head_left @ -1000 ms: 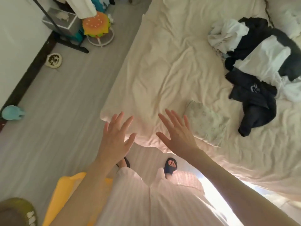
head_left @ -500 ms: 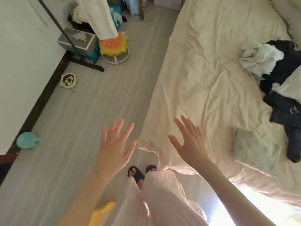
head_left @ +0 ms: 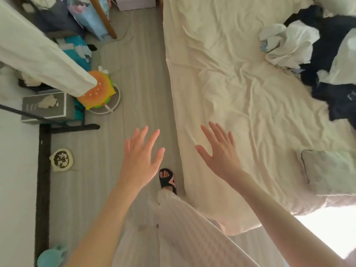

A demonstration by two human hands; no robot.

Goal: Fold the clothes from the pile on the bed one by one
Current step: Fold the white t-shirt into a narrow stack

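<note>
A pile of clothes [head_left: 325,60], black and white garments tangled together, lies at the upper right of the bed [head_left: 221,78], which has a wrinkled cream sheet. A folded pale patterned garment [head_left: 327,171] sits near the bed's right front edge. My left hand [head_left: 141,158] hovers over the floor beside the bed, fingers spread and holding nothing. My right hand [head_left: 218,151] hovers above the bed's left edge, also spread and holding nothing. Both hands are far from the pile.
Grey floor [head_left: 138,93] runs along the bed's left side. A burger-shaped cushion [head_left: 98,93] on a white stand, a grey box [head_left: 48,108], a black rack base [head_left: 44,170], a hanging white garment [head_left: 38,54] and a teal object [head_left: 52,256] stand at the left. My slippered foot [head_left: 167,179] is by the bed.
The view has swung left and along the bed's side. The pile and the folded garment have shifted toward the right edge. Both hands stay spread and hold nothing.
</note>
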